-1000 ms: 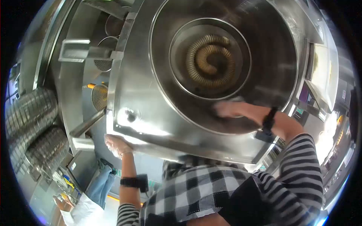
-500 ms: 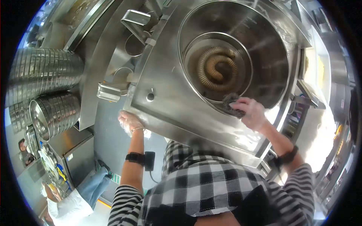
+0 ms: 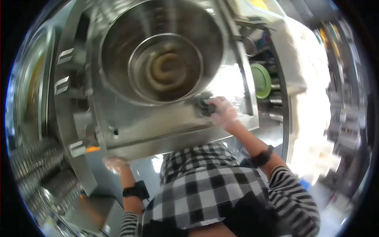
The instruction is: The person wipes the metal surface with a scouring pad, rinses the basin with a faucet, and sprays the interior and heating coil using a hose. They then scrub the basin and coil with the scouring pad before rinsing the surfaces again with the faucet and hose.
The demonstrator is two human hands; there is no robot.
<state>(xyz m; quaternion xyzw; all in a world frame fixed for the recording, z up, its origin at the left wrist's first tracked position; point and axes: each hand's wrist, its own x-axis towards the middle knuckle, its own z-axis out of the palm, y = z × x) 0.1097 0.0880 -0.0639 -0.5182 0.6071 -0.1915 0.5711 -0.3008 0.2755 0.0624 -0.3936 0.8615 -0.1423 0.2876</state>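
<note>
Steel counter (image 3: 154,124): flat-topped, before the person; round vat let into its far part.
Round vat (image 3: 213,49): deep-walled, with a smaller ring (image 3: 130,71) inside.
Ribbed coil (image 3: 158,67): yellowish-brown, within the ring; blurred.
Dark scouring pad (image 3: 206,106): on the counter, just beside the vat's near right rim.
Right hand (image 3: 224,113): fingers clamped on the pad.
Left hand (image 3: 115,164): at the counter's near left corner; blurred, cannot tell whether fingers are apart or together, nor whether touching.
Green round item (image 3: 260,81): right of the counter.
</note>
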